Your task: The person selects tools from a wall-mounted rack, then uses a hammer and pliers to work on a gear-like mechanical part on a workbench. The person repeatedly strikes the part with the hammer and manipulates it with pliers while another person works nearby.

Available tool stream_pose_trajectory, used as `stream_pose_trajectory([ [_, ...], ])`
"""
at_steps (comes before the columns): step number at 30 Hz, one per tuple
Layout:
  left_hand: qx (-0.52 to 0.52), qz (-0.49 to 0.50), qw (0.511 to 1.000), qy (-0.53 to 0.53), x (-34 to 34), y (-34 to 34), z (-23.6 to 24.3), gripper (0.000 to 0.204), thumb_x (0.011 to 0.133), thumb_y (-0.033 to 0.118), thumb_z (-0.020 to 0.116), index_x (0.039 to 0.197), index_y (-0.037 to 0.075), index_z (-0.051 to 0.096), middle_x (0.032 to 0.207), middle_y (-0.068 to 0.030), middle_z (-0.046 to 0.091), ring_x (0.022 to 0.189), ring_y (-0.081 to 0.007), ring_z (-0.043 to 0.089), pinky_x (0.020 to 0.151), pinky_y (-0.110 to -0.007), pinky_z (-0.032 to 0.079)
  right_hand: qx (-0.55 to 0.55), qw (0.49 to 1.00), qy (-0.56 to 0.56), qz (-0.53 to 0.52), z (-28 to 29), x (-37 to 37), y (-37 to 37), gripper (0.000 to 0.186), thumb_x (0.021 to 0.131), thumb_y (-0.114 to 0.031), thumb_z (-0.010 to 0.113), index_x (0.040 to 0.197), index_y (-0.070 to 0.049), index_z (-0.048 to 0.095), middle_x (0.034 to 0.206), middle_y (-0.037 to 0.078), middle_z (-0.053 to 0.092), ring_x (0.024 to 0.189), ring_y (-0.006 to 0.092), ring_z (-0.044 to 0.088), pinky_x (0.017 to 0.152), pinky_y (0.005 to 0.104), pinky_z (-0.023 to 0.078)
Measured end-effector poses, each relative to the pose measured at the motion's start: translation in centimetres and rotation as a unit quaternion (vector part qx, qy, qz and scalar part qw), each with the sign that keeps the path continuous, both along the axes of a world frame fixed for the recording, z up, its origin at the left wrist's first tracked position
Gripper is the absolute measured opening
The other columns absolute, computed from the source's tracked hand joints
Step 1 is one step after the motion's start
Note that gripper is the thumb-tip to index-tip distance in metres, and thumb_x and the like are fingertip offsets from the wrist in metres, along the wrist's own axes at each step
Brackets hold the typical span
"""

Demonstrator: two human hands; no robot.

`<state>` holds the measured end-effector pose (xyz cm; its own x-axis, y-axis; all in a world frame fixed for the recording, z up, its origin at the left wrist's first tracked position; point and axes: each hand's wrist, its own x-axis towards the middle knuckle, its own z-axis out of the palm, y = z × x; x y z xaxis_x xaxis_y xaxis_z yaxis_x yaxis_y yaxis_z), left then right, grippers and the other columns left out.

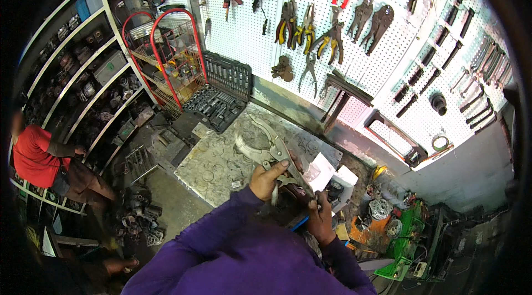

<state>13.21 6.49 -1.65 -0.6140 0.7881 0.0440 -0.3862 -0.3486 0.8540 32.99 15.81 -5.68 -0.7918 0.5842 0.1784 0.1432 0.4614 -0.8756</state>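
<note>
Large locking C-clamp pliers (275,145) with grey metal, curved jaws are in front of me, held above the workbench. The jaws point to the far left and stand apart. My left hand (269,178) is closed around the pliers near the jaw pivot, thumb on top. At the near end of the handles my right hand (320,220) is closed, fingers pinched at the handle end. What lies under the handles, between my hands, is dark and partly hidden. The stained metal workbench top (208,167) spreads beneath the pliers.
An opened white box (344,180) stands right of the pliers. A socket set case (221,104) lies at the bench's far left. Pliers (335,40) and other tools hang on a pegboard. Alternator parts (380,209) are at right. A person in red (37,156) stands by shelves.
</note>
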Motion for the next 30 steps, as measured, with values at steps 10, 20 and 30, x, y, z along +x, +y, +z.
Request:
stream_pose_trajectory([
  [10, 0.081, 0.036, 0.994, -0.057, 0.8, 1.3, -0.2, 0.026, 0.107, 0.027, 0.057, 0.113, 0.002, 0.060, 0.089, -0.0120, 0.067, 0.082, -0.0243, 0.069, 0.076, -0.041, 0.061, -0.074, 0.996, 0.044, -0.034, -0.6, -0.2, -1.3, 0.051, 0.109, -0.042, 0.049, 0.129, 0.003, 0.059, 0.111, 0.022, 0.069, 0.103, 0.0314, 0.067, 0.089, 0.0410, 0.051],
  [20, 0.086, 0.003, 0.993, -0.085, 1.3, 0.5, 0.2, 0.022, 0.108, 0.019, 0.056, 0.118, 0.000, 0.063, 0.099, -0.0085, 0.070, 0.089, -0.0191, 0.067, 0.080, -0.035, 0.056, 0.000, 0.994, 0.080, -0.073, -1.5, -0.4, -1.9, 0.050, 0.109, -0.044, 0.048, 0.117, 0.005, 0.058, 0.103, 0.023, 0.066, 0.096, 0.0374, 0.066, 0.083, 0.0447, 0.050],
  [30, -0.128, -0.153, 0.978, 0.066, 0.4, -2.6, 1.0, 0.050, 0.101, 0.010, 0.062, 0.149, 0.001, 0.051, 0.137, -0.0131, 0.064, 0.122, -0.0228, 0.062, 0.101, -0.035, 0.051, 0.165, 0.978, 0.069, -0.106, 1.6, 0.9, 2.2, 0.020, 0.096, -0.014, 0.061, 0.107, 0.002, 0.059, 0.094, 0.020, 0.060, 0.082, 0.0398, 0.062, 0.073, 0.0447, 0.050],
])
